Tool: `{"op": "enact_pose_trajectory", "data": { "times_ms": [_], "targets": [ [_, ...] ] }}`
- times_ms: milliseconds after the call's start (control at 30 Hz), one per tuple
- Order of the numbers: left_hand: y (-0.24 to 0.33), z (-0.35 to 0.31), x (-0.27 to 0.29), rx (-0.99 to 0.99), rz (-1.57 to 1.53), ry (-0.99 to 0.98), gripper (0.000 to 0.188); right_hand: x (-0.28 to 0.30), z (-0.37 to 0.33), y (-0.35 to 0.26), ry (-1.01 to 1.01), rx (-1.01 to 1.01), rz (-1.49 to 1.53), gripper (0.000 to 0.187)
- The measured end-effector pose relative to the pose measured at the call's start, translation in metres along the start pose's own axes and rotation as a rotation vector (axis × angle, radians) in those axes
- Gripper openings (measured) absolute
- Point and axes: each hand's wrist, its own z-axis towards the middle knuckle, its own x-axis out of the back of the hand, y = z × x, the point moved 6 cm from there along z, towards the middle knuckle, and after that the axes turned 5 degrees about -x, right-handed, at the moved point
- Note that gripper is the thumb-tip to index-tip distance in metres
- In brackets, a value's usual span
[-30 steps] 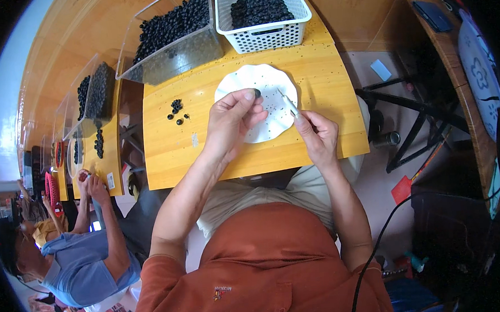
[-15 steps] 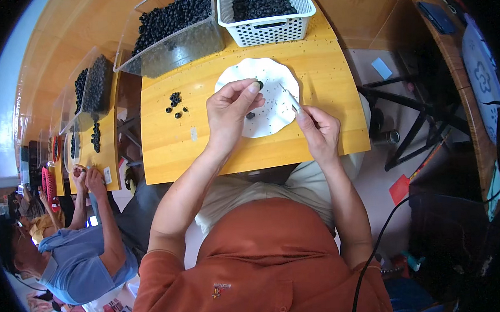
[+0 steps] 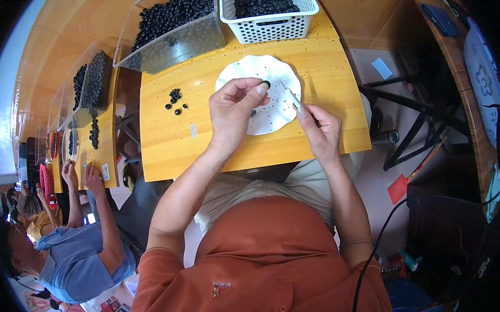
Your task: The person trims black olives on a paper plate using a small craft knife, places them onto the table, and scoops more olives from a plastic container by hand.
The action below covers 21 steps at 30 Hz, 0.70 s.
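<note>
My left hand [image 3: 232,110] pinches a small, round black piece [image 3: 266,84] between thumb and fingertips over a white plate [image 3: 244,67] with a wavy rim. In my right hand [image 3: 321,132] is a slim, pale-handled tool with a thin pointed tip [image 3: 291,96], gripped like a pen. Its tip points up toward the black piece, a little apart from it. Dark specks are scattered over the plate. Another dark piece on it is mostly hidden behind my left hand. Left of the plate, several black pieces [image 3: 175,95] lie on the yellow table [image 3: 164,138].
A clear plastic bin [image 3: 193,43] full of black pieces stands at the back, beside a white perforated basket [image 3: 272,31] holding more. At the left, a person in a blue shirt [image 3: 80,261] works at another table. A dark metal frame [image 3: 412,122] stands on the right.
My left hand and the black piece have shifted slightly right, closer to the tool tip. The co-worker's hands at the left have moved apart.
</note>
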Motion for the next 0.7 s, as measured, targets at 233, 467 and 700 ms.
{"op": "enact_pose_trajectory", "data": {
  "times_ms": [233,467,700],
  "targets": [
    [0.0018,-0.0032,-0.0012,-0.039,0.024,-0.025,0.017,-0.0014,-0.0001,-0.0045,-0.026,-0.030,-0.014,0.031],
    [0.0007,-0.0048,-0.0036,-0.055,-0.014,-0.037,0.015,-0.0021,-0.0003,-0.0032,-0.026,-0.028,0.011,0.032],
    [-0.0008,-0.0082,-0.0089,-0.015,-0.084,-0.019,0.013,-0.0043,-0.0002,-0.0038,-0.065,-0.007,-0.025,0.031]
  ]
}}
